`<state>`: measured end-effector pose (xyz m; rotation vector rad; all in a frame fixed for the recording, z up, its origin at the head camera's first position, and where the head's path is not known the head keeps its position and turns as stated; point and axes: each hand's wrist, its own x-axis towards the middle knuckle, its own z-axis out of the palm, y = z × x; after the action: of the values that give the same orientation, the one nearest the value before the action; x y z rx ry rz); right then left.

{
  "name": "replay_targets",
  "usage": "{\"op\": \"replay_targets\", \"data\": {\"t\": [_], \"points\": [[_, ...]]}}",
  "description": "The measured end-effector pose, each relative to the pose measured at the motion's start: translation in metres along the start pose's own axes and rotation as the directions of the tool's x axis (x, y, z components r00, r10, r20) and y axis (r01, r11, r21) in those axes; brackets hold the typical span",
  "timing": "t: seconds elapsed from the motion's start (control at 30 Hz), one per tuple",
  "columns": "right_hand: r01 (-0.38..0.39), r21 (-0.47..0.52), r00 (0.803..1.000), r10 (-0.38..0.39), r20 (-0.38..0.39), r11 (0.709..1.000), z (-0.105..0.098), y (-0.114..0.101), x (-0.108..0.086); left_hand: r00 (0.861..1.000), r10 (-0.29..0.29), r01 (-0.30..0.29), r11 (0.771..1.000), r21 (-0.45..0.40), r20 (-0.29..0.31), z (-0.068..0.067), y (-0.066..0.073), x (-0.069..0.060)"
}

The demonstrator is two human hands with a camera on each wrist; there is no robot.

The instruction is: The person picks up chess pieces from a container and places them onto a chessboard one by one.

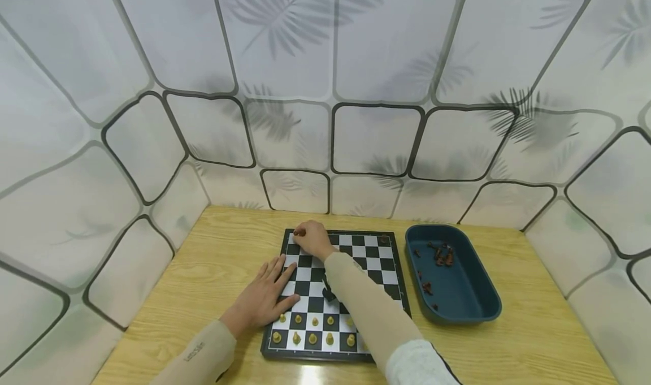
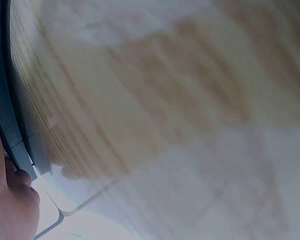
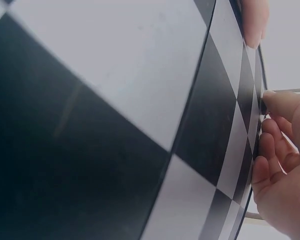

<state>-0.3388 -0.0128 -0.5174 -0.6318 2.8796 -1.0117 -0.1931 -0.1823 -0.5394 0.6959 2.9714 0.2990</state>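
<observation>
Right hand point(image 1: 313, 241) pinches brown piece point(image 1: 299, 233) at far-left corner of board point(image 1: 302, 289); piece lies to hand's left, its long axis I cannot tell. Left hand point(image 1: 260, 301), spread open, holding nothing, rests on board's left edge, farther from piece.

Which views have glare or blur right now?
Head: bright glare on the table below the chessboard; left wrist: wood grain blurred, bottom edge partly blown out; right wrist: near squares soft-edged, bright washout behind the right hand.
</observation>
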Motion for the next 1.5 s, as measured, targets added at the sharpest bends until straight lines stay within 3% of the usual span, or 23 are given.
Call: {"op": "replay_targets", "data": {"t": [0.8,1.13,1.3,1.5], "points": [[-0.010,-0.013,1.000,0.011,0.009,1.000,0.000,-0.002,-0.002,1.000,0.008,-0.008,1.000,0.001,-0.024,0.003,0.000,-0.001],[-0.038,0.082,0.991,0.027,0.132,0.996,-0.034,0.000,-0.004,1.000,0.010,-0.009,1.000,0.025,-0.021,-0.001,0.000,0.000],[-0.029,0.111,0.994,0.017,0.111,0.993,-0.060,0.004,-0.011,1.000,0.006,-0.006,1.000,0.015,-0.015,-0.002,0.001,0.001],[-0.011,0.103,0.999,0.008,0.032,0.995,-0.091,0.014,-0.020,1.000,-0.003,0.003,1.000,0.014,-0.003,-0.002,0.002,0.000]]}}
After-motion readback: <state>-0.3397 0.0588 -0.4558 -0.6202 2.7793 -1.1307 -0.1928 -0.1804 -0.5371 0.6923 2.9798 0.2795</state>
